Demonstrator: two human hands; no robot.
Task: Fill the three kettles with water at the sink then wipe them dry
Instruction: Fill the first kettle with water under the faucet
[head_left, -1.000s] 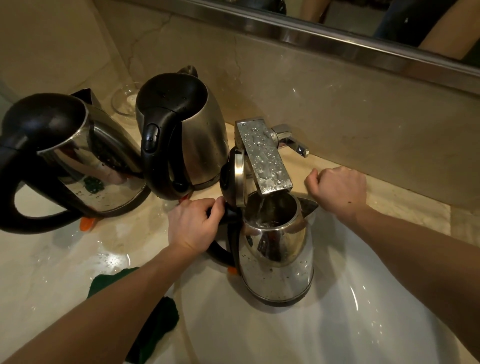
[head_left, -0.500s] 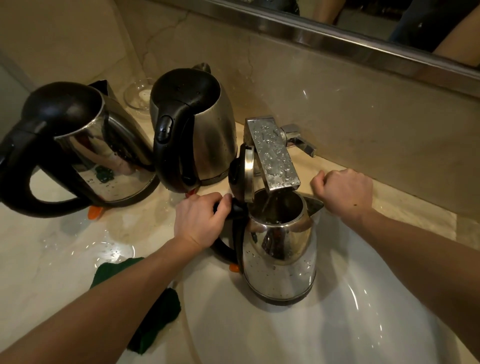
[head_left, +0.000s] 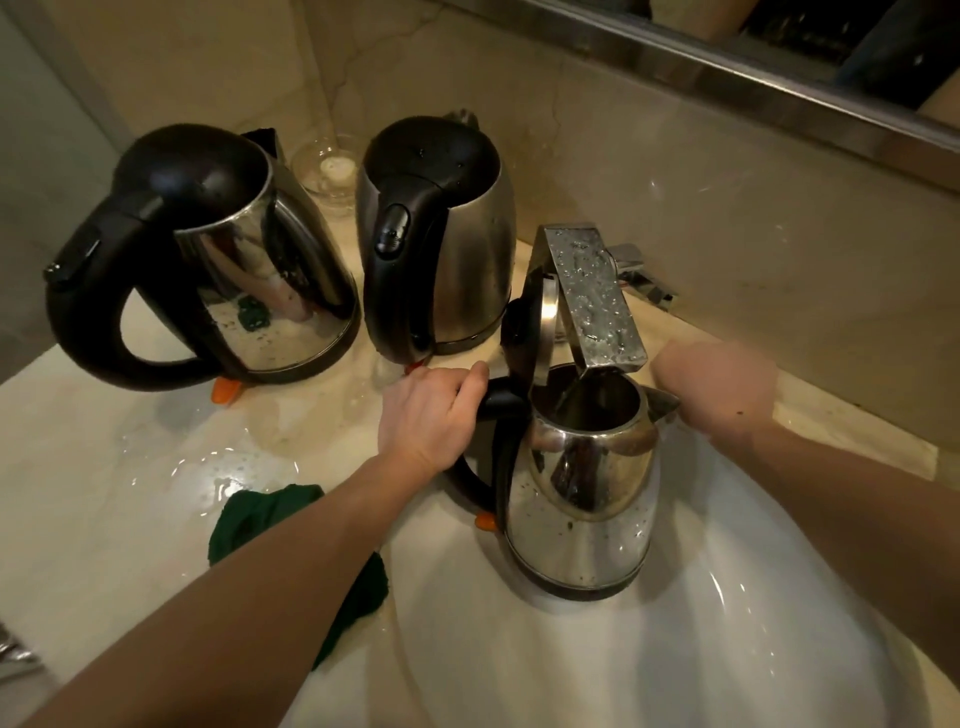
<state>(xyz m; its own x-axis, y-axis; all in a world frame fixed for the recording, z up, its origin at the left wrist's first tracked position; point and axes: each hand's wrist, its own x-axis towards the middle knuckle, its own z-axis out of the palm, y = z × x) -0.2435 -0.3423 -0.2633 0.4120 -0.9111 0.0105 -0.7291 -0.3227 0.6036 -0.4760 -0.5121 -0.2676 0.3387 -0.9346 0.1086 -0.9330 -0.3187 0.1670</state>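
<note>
**Hands steadied an open kettle under the faucet**

The left hand (head_left: 428, 415) was wrapped around the black handle of the open kettle (head_left: 582, 488); the right hand (head_left: 719, 387), blurred, was curled into a fist at the far sink (head_left: 675, 649) rim, whether gripping anything I cannot tell. That kettle stood upright in the basin, shiny steel beaded with droplets, lid raised, spout pointing right, handle pointing left, mouth beneath the wet faucet (head_left: 595, 296). Two closed kettles, the left kettle (head_left: 218, 260) and the middle kettle (head_left: 441, 239), stood upright on the wet counter (head_left: 104, 493) farther left, handles toward the near left. A green cloth (head_left: 291, 530) lay near the basin.
</note>
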